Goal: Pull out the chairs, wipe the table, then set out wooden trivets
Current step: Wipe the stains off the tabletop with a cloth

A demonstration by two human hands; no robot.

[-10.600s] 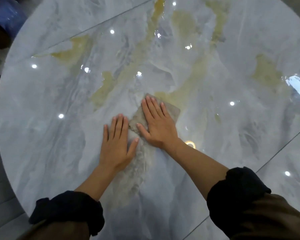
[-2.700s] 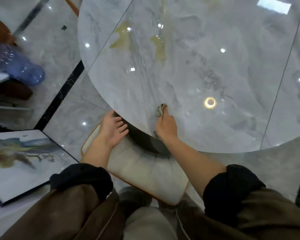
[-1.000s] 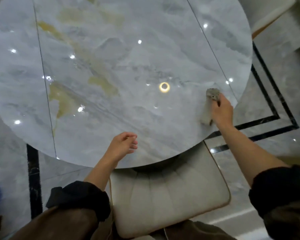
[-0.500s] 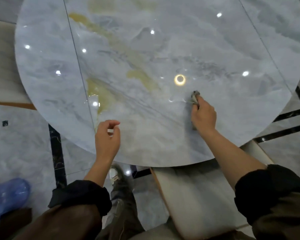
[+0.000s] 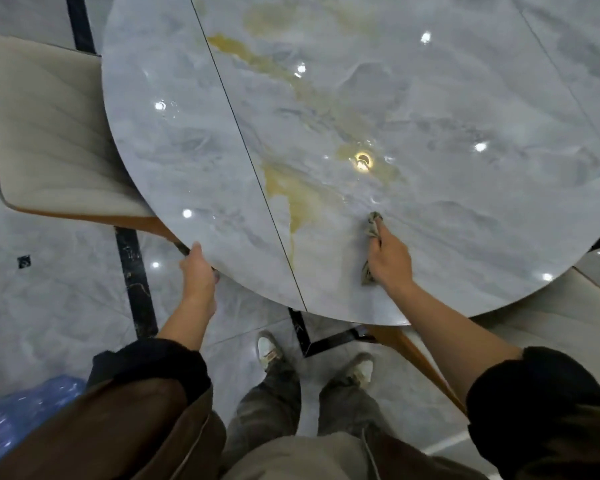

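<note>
A round grey marble table (image 5: 465,116) with yellow veins fills the upper view. My right hand (image 5: 390,259) grips a crumpled grey cloth (image 5: 373,225) and holds it on the tabletop near the front edge. My left hand (image 5: 198,271) holds the table's rim at the lower left, thumb on top and fingers curled under the edge. A beige cushioned chair (image 5: 49,133) stands at the left, its seat partly under the table. A second beige chair (image 5: 551,327) shows at the right below the rim. No trivets are in view.
The floor (image 5: 49,306) is glossy grey marble tile with black inlay strips. My two feet (image 5: 312,358) stand just in front of the table. A blue translucent plastic thing (image 5: 14,410) lies at the lower left.
I have stepped left around the table. My left hand went from hanging free in the air to holding the rim. My right hand still holds the cloth on the tabletop.
</note>
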